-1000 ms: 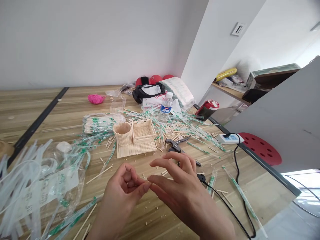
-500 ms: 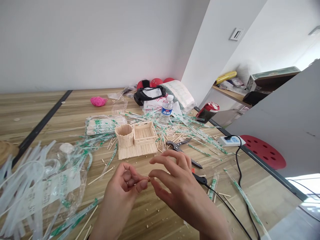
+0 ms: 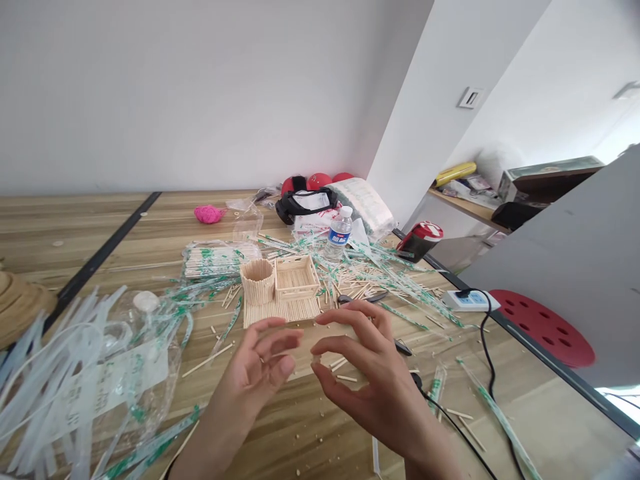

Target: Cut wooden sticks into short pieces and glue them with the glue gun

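Observation:
My left hand (image 3: 260, 373) hovers over the table with its fingers apart and nothing in them. Close to its right, my right hand (image 3: 367, 363) pinches a tiny pale bit (image 3: 317, 359) between thumb and index finger; what it is cannot be made out. Beyond the hands stand a round cup of wooden sticks (image 3: 259, 281) and a square stick box (image 3: 297, 277), both on a flat stick mat (image 3: 280, 311). Scissors (image 3: 403, 347) lie partly hidden behind my right hand.
Glue sticks (image 3: 75, 380) and plastic wrappers cover the left. A water bottle (image 3: 339, 235) stands behind loose sticks. At the right are a power strip (image 3: 473, 301) and black cables. Pink yarn (image 3: 209, 214) lies at the back.
My hands have moved apart, and the left fingers have opened. The view has shifted, so the table items appear slightly lower and further right.

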`<state>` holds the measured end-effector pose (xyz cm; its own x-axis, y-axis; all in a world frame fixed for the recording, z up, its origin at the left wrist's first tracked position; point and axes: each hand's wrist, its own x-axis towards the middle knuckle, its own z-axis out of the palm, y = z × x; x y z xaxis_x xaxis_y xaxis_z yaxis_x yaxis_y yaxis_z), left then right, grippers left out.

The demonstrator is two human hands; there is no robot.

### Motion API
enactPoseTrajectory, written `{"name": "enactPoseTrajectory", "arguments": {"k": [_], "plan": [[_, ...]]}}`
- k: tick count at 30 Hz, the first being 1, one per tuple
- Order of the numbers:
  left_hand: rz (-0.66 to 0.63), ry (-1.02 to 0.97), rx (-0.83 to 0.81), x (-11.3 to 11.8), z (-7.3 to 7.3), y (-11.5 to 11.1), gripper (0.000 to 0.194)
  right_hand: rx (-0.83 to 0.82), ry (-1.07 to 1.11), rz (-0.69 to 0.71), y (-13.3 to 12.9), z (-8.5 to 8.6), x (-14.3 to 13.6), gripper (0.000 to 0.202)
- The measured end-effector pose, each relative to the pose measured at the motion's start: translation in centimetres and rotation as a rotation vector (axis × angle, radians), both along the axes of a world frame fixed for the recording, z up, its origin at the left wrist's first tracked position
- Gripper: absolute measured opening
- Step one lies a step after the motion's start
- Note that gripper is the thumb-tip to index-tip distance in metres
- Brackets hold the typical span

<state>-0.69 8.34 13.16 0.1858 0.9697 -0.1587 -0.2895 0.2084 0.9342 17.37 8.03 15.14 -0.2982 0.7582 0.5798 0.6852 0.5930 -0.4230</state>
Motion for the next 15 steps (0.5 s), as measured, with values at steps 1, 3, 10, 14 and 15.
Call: {"name": "enactPoseTrajectory", "arguments": {"k": [1,3,10,14,15], "plan": [[-0.048,-0.050,-0.033,0.2,-0.1,0.1,0.041,0.003,0.010,0.013,0.0,0.0,-0.2,0.013],[-0.129,-0.150,-0.085,0.4,-0.4,0.1,0.039,-0.005,0.027,0.040,-0.1,0.1,-0.5,0.016],[-0.277,-0.373,-0.127,0.0,-1.2,0.3,0.032,-0.058,0.069,0.106,-0.4,0.2,-0.8,0.025],[-0.298,-0.400,-0.150,-0.1,-1.6,0.5,0.029,-0.059,0.076,0.099,-0.4,0.0,-0.8,0.025],[-0.301,-0.401,-0.157,-0.1,-1.6,0.4,0.029,-0.065,0.075,0.096,-0.4,0.0,-0.7,0.024]]}}
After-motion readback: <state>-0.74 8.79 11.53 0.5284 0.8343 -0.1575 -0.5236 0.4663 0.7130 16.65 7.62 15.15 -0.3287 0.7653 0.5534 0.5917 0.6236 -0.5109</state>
